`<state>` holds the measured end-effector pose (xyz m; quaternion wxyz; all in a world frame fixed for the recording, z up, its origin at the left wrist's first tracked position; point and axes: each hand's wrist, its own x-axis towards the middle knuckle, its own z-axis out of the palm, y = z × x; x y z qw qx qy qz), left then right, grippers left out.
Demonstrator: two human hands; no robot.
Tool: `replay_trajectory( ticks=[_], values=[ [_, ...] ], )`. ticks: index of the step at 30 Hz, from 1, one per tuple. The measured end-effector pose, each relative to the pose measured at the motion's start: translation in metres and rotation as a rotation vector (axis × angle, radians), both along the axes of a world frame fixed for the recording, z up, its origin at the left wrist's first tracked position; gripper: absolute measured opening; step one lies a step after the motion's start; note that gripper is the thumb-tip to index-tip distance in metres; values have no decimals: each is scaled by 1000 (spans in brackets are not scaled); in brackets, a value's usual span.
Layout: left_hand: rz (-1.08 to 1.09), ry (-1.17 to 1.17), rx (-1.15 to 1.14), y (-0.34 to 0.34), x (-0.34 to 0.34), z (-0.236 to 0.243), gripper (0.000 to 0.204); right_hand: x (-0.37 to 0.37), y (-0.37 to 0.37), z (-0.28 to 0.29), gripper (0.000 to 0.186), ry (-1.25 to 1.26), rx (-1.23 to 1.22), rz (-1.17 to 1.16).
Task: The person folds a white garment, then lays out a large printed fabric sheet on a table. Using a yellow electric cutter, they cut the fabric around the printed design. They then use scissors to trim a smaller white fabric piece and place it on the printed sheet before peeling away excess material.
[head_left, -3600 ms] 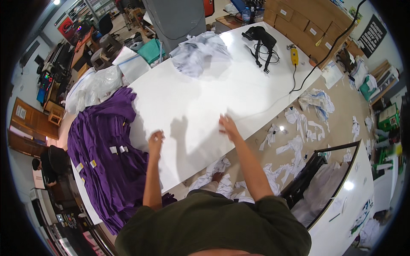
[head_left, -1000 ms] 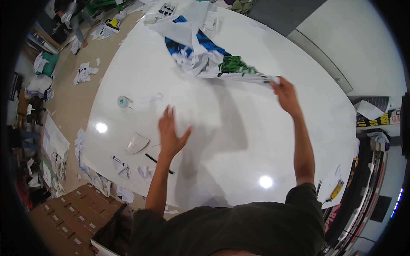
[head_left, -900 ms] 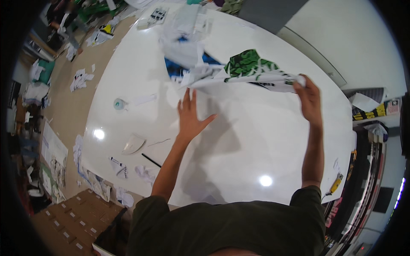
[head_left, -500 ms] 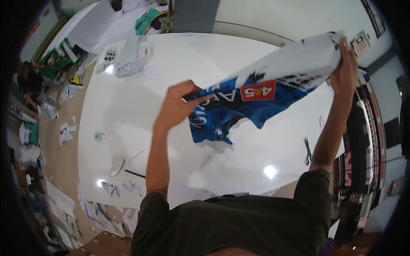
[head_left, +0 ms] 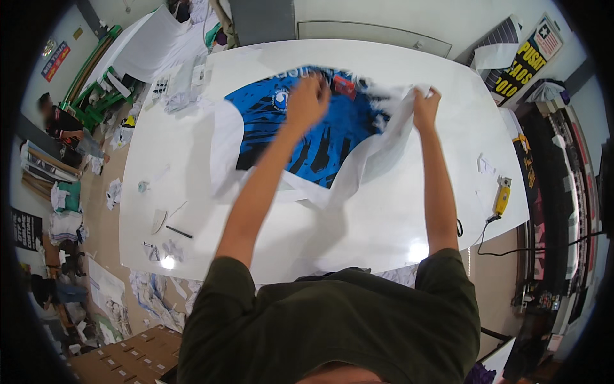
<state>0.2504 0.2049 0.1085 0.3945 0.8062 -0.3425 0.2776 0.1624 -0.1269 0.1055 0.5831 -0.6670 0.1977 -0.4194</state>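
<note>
A blue and black printed fabric panel [head_left: 320, 150] with a wide white border is spread at an angle over the white table, partly raised at its far side. My right hand [head_left: 426, 107] pinches the white border at the panel's right far corner, lifting it into a loose fold. My left hand [head_left: 308, 105] is closed at the panel's far edge, beside a red printed patch; motion blurs its fingers, and the fabric near them is smeared too. A round white emblem shows left of that hand.
On the white table [head_left: 384, 237] lie a yellow electric cutter [head_left: 503, 197] with a black cord at right, a dark thin stick [head_left: 180, 232], a pale curved piece [head_left: 159, 221] and a small round container [head_left: 142, 187] at left. Clear bags [head_left: 185, 89] sit far left. A person [head_left: 61, 128] is beyond.
The panel has swung down and to the left, opening from a narrow raised fold to a broad blue face. My right hand came left and nearer; my left hand moved right and away.
</note>
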Motion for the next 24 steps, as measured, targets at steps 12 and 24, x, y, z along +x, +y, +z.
replay_trajectory(
  ticks=[12,24],
  values=[
    [23,399,477,-9,-229,-247,17,-219,-59,-186,50,440,609,440],
    [162,734,83,45,-246,27,32,-269,-50,-74,17,792,-475,112]
  ],
)
